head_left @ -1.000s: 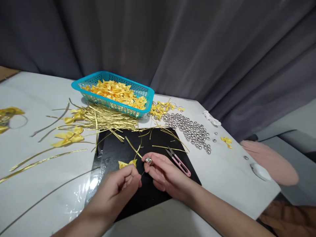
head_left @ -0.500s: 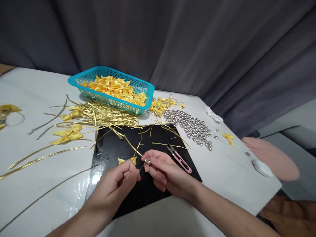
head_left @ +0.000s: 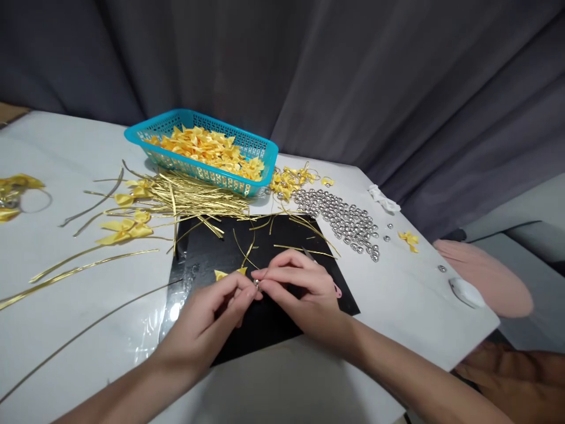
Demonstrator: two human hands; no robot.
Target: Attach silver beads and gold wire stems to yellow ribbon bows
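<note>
A silver bead (head_left: 256,283) sits pinched between the fingers of both hands, above the black mat (head_left: 273,321) near the worktop's (head_left: 397,306) front edge. The left hand (head_left: 207,321) also holds a yellow bow (head_left: 229,273); the right hand (head_left: 300,294) covers pink snips (head_left: 337,290).

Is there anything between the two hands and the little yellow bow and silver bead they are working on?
Nothing visible does. The left hand pinches the yellow bow and the right hand pinches the silver bead, fingertips meeting over the black mat. The pink snips lie partly hidden behind the right hand, clear of the pinch.
</note>
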